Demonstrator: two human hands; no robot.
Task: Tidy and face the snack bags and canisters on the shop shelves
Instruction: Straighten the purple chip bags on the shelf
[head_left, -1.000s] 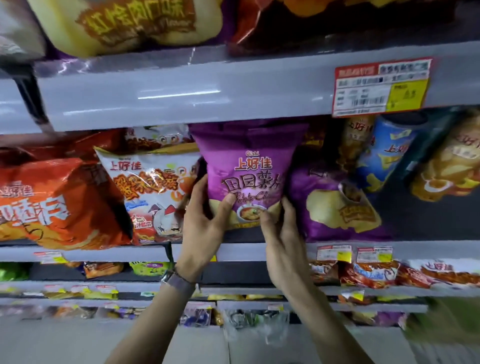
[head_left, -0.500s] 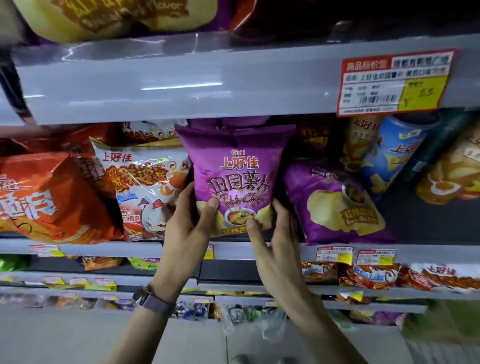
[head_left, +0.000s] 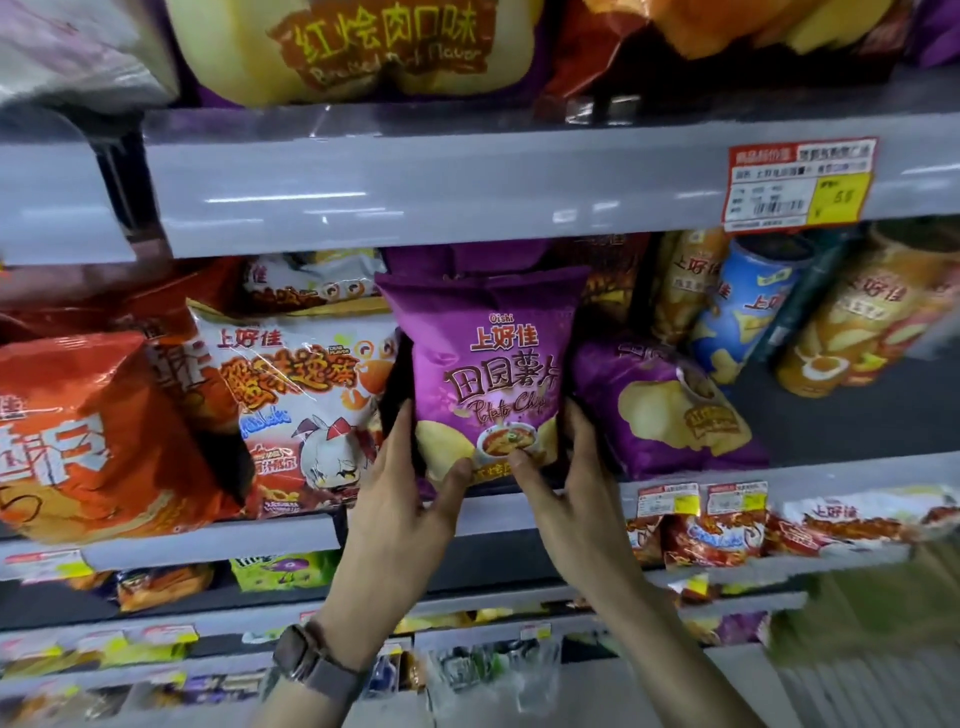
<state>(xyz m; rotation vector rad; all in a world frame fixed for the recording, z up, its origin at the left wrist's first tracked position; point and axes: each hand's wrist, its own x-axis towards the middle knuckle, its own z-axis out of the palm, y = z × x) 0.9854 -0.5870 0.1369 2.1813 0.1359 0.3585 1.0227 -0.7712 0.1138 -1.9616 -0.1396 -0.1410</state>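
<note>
Against a second ago: purple chip bag (head_left: 488, 364) lower, its top edge now clear of the upper shelf (head_left: 415, 187) instead of tucked up under it, its bottom seam down near the front lip of the middle shelf (head_left: 260, 535). Thumbs lower on the bag's face and closer together. Otherwise the same two-handed hold.

Left hand (head_left: 400, 488) wrapped round the bag's lower left corner, thumb on the front, fingers behind. Right hand (head_left: 576, 493) mirroring it on the lower right corner. Bag upright, label facing out, between the white crab-print bag (head_left: 301, 405) on the left and the slumped purple bag (head_left: 670, 410) on the right.

Counted on the middle shelf:
- Purple bags, three: the held one, the slumped one, and a hidden purple bag (head_left: 467, 257) showing only its top behind.
- White crab-print bags, two: the front one and a rear white bag (head_left: 311, 283) peeking over it.
- Orange-red bags, two, far left: a front orange bag (head_left: 98, 431) and a rear orange bag (head_left: 171, 312).
- Canisters, far right, all leaning: one blue canister (head_left: 743, 312) and two orange-yellow, a left canister (head_left: 685, 280) and a right canister (head_left: 857, 332). One dark shape between blue and right canister, too blurred to name.

Price tags, three: an upper tag (head_left: 800, 184) on the upper shelf's face and two lower tags (head_left: 670, 501) side by side on the middle lip at right. One watch (head_left: 311, 660) on the left wrist.
</note>
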